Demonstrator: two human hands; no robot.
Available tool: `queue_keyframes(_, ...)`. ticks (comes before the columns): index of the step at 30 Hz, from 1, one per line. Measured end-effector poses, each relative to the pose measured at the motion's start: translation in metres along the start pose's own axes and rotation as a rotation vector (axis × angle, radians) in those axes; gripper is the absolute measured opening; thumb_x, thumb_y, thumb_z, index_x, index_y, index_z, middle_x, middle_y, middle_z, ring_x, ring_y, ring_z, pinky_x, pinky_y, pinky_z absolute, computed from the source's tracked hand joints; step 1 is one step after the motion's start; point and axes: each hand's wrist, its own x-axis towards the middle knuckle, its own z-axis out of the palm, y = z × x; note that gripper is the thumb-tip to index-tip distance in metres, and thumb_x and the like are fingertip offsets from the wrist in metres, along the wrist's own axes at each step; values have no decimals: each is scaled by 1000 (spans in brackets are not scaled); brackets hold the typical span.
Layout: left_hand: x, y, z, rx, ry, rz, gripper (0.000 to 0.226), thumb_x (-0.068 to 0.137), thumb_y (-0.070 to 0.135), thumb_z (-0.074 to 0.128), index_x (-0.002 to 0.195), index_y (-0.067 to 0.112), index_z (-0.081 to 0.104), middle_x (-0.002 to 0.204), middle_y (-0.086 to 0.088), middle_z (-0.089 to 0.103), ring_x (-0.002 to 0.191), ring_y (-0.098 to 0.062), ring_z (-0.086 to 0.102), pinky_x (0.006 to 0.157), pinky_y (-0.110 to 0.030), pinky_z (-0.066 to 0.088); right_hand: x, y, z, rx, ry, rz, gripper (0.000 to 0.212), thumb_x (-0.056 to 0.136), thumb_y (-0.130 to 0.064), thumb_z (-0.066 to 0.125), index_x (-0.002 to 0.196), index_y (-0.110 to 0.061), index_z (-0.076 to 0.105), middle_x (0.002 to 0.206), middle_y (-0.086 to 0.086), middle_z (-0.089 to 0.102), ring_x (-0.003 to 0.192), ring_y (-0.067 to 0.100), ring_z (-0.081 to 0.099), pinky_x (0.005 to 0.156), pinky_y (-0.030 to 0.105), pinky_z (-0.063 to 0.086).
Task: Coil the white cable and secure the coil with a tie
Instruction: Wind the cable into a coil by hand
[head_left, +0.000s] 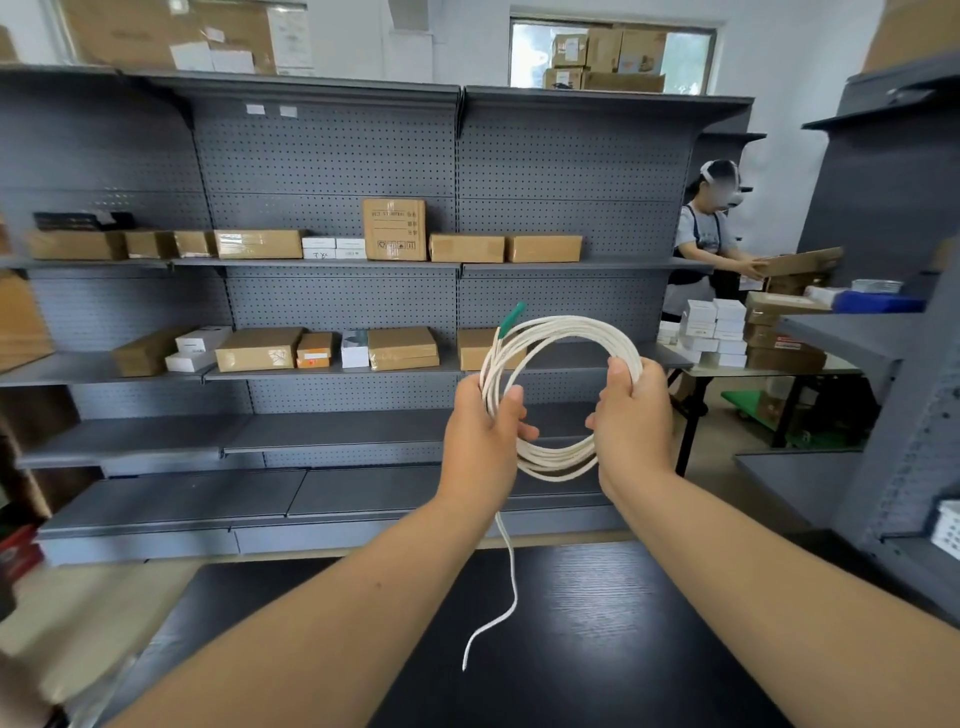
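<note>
Presently: white cable (558, 332), round multi-loop coil, green tip (511, 320), one loose tail hanging above the dark woodgrain table (597, 649). Left hand (480, 436) and right hand (631, 415), raised at arm's length, each grip an opposite side of the coil with curled fingers.

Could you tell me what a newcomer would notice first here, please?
The white cable coil, held up at centre, draws the eye: the left hand grips its left side, the right hand its right side. A green tip sticks up at its top left and a loose tail hangs over the dark table. Behind stand grey shelves with cardboard boxes.
</note>
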Motion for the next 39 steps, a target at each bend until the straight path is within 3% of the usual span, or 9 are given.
queue_keyframes(7, 17, 1, -23, 271, 22, 77, 14, 100, 26, 33, 94, 19, 43, 61, -6, 54, 57, -16, 59, 49, -16, 40, -11, 5, -3, 1, -219, 56, 15, 98, -24, 38, 85, -27, 44, 76, -1, 55, 61, 15, 60, 74, 38, 48)
queue_keyframes(9, 23, 5, -29, 369, 0, 116, 14, 100, 27, 32, 93, 18, 41, 62, -4, 53, 54, -15, 58, 46, -18, 36, -10, 4, -5, -52, -290, 37, 7, 97, -21, 41, 95, -27, 44, 87, 0, 59, 68, 13, 66, 76, 39, 51)
queue_keyframes(12, 32, 12, -37, 513, -59, 147, 17, 100, 27, 32, 95, 15, 42, 66, -4, 52, 57, -20, 58, 50, -26, 39, -5, -2, -10, -239, -361, -79, 35, 93, -16, 46, 126, -23, 35, 102, -1, 58, 83, 14, 67, 76, 36, 52)
queue_keyframes(17, 42, 17, -43, 742, -199, 150, 21, 100, 25, 34, 106, 9, 47, 73, -8, 55, 65, -29, 60, 60, -40, 49, 3, -15, -15, -441, -561, -311, 77, 88, -19, 59, 147, -21, 8, 142, 3, 35, 126, 16, 43, 103, 28, 34)
queue_keyframes(20, 40, 18, -41, 865, -322, 145, 19, 100, 22, 35, 108, 9, 47, 71, -4, 53, 61, -23, 51, 58, -33, 39, 6, -23, -16, -625, -632, -544, 82, 89, -21, 59, 149, -17, 4, 156, 3, 15, 143, 16, 18, 112, 24, 15)
queue_keyframes(27, 33, 21, -33, 1113, -479, 239, 25, 100, 26, 38, 107, 5, 48, 97, -16, 63, 77, -27, 55, 66, -36, 41, 8, -16, -7, -874, -820, -509, 55, 94, -23, 50, 144, -16, 27, 144, 6, 42, 131, 23, 39, 107, 36, 32)
queue_keyframes(30, 35, 20, -34, 1119, -487, 260, 24, 99, 27, 39, 105, 6, 50, 96, -14, 64, 84, -30, 58, 70, -39, 43, 7, -12, -9, -854, -834, -513, 25, 97, -21, 42, 120, -14, 48, 111, 5, 56, 103, 23, 52, 83, 34, 38)
queue_keyframes(34, 34, 17, -40, 940, -464, 232, 23, 97, 30, 44, 106, 10, 51, 88, -9, 62, 77, -25, 55, 65, -34, 39, 6, -11, -8, -786, -792, -542, 9, 98, -21, 39, 90, -18, 43, 80, -3, 44, 76, 20, 46, 66, 31, 31)
queue_keyframes(39, 28, 6, -43, 864, -430, 239, 23, 97, 30, 42, 104, 9, 50, 78, -6, 58, 71, -24, 53, 61, -33, 36, 4, -12, -5, -751, -828, -549, 9, 97, -24, 42, 103, -19, 48, 94, -4, 45, 86, 16, 44, 75, 31, 34)
